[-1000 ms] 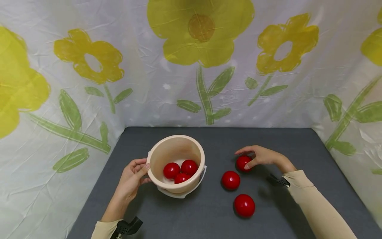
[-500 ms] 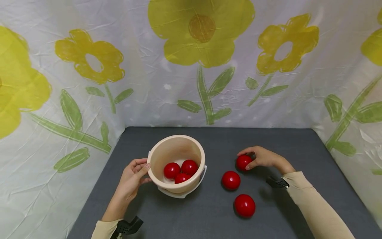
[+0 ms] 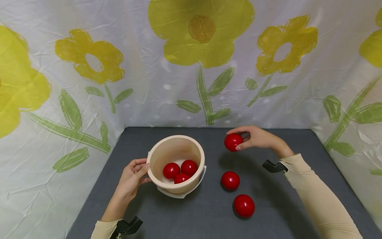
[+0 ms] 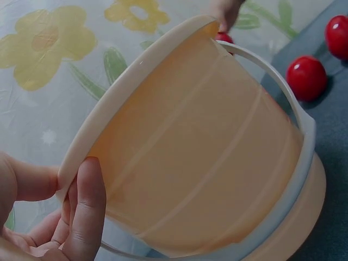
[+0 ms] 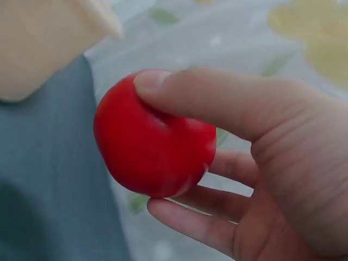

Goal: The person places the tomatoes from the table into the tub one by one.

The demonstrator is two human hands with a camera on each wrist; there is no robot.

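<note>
My left hand holds the beige plastic bucket; my right hand grips a raised red, perhaps rubber ball, best carried mid-frame.

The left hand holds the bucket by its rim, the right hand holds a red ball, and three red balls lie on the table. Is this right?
Not three: the head view shows two red balls lying on the table. The rest is right.
</note>
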